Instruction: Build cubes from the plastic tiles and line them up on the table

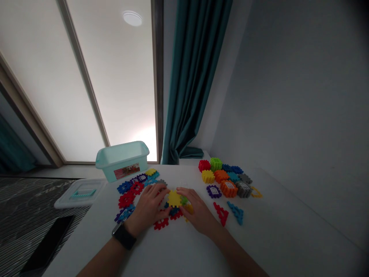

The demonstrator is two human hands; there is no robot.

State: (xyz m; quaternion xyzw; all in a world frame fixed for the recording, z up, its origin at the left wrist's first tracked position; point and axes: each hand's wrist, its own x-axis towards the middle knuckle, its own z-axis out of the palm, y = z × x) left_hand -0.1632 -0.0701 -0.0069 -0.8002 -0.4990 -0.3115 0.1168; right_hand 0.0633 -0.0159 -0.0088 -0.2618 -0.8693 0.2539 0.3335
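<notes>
A yellow square interlocking block with toothed edges (174, 199) is held between my two hands, over a loose pile of pieces. My left hand (150, 206), with a dark watch (123, 235) on its wrist, grips the block's left side, thumb below and fingers above. On the opposite side, my right hand (199, 212) pinches its right edge. Under and around the fingers lie red toothed pieces (161, 224), a green piece (184, 200) and some blue and yellow ones, partly hidden by my hands.
A pale green bin (123, 159) stands at the back left, its clear lid (80, 193) beside it. Red tiles (127, 199) and blue tiles lie left of my hands. Stacked coloured blocks (221, 176) sit at the right, with red (221, 214) and blue (235, 212) triangles in front.
</notes>
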